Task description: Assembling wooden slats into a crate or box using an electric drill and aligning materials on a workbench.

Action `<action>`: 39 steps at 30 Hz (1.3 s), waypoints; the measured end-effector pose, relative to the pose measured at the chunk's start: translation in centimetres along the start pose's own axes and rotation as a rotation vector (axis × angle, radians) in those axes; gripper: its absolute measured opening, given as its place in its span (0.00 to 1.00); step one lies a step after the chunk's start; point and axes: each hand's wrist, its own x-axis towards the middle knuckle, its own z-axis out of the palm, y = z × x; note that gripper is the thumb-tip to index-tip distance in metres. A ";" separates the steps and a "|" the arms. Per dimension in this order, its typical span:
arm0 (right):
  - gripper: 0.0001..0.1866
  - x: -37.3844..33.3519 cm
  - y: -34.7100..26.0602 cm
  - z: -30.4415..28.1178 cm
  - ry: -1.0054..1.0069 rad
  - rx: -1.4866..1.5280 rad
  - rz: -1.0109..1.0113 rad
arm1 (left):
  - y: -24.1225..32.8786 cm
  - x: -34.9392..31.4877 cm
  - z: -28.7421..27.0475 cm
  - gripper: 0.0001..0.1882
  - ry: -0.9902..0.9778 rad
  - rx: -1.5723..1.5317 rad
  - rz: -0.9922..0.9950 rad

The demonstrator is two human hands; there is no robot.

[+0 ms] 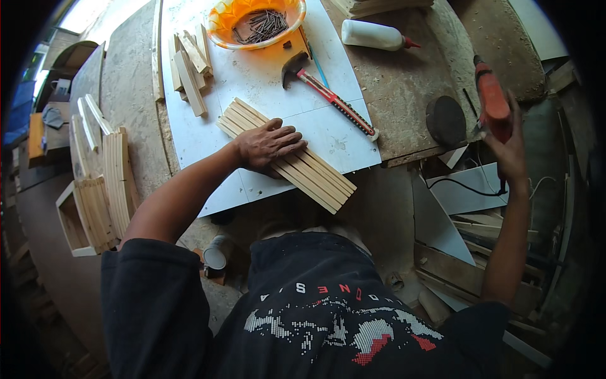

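Head: nails [264,26] in basin [252,46], left hand [271,146] on slats [315,180].

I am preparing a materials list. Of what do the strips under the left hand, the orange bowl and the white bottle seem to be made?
Strips: apparently bare, matte wood, by their pale tan colour and straight-cut edges.
Orange bowl: probably glossy plastic, by its swirled colour and shiny rim.
White bottle: likely smooth plastic, by its even colour and soft sheen.
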 end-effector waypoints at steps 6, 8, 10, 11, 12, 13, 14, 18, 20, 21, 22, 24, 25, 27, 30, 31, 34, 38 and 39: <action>0.45 -15.6 -10.1 1.1 -0.038 0.096 0.121 | 0.2 0.9 -0.7 0.62 -0.061 0.006 -0.040; 0.41 -19.1 -11.1 2.0 -0.091 0.237 0.475 | 0.4 1.0 -1.1 0.62 -0.073 0.012 -0.059; 0.39 -21.0 -12.5 4.2 -0.111 0.284 0.449 | 0.8 1.1 -1.6 0.62 -0.103 0.021 -0.068; 0.38 -21.6 -13.2 5.1 -0.136 0.332 0.412 | 0.8 1.2 -1.7 0.62 -0.131 0.035 -0.086; 0.38 -22.0 -13.6 5.8 -0.131 0.330 0.417 | 0.7 1.1 -1.5 0.62 -0.131 0.033 -0.079; 0.37 -22.3 -13.9 6.2 -0.170 0.321 0.400 | 0.7 1.1 -1.4 0.62 -0.113 0.057 -0.068; 0.37 -22.5 -14.2 6.7 -0.211 0.313 0.382 | 0.8 1.1 -1.3 0.62 -0.096 0.081 -0.058; 0.36 -22.9 -14.5 7.9 -0.232 0.248 0.376 | 0.8 1.0 -0.9 0.63 -0.115 0.105 -0.066; 0.36 -23.0 -14.3 8.2 -0.224 0.255 0.371 | 1.0 1.1 -1.0 0.63 -0.152 0.107 -0.073; 0.36 -23.0 -14.2 8.4 -0.217 0.259 0.358 | 1.1 1.1 -1.0 0.62 -0.165 0.132 -0.082; 0.36 -23.0 -14.1 8.5 -0.217 0.260 0.364 | 1.0 1.0 -1.0 0.62 -0.177 0.159 -0.092; 0.35 -22.9 -13.9 8.6 -0.233 0.258 0.360 | 0.8 0.7 -0.4 0.62 -0.143 0.168 -0.074; 0.35 -22.9 -13.8 8.6 -0.231 0.259 0.365 | 0.8 0.7 -0.4 0.62 -0.134 0.178 -0.067; 0.35 -22.8 -13.6 8.7 -0.245 0.245 0.340 | 0.7 0.8 -0.3 0.62 -0.121 0.187 -0.063; 0.35 -22.7 -13.8 8.9 -0.241 0.274 0.334 | 0.6 0.8 -0.1 0.61 -0.119 0.200 -0.069; 0.35 -22.7 -13.7 8.9 -0.241 0.274 0.335 | 0.7 0.8 -0.2 0.60 -0.122 0.196 -0.073; 0.35 -22.6 -13.7 9.0 -0.238 0.272 0.327 | 0.8 0.8 -0.2 0.60 -0.115 0.190 -0.068; 0.35 -22.4 -13.9 8.8 -0.252 0.245 0.335 | 0.7 0.7 -0.2 0.61 -0.133 0.190 -0.064; 0.35 -22.3 -14.0 8.8 -0.257 0.242 0.344 | 0.7 0.7 -0.2 0.61 -0.118 0.193 -0.063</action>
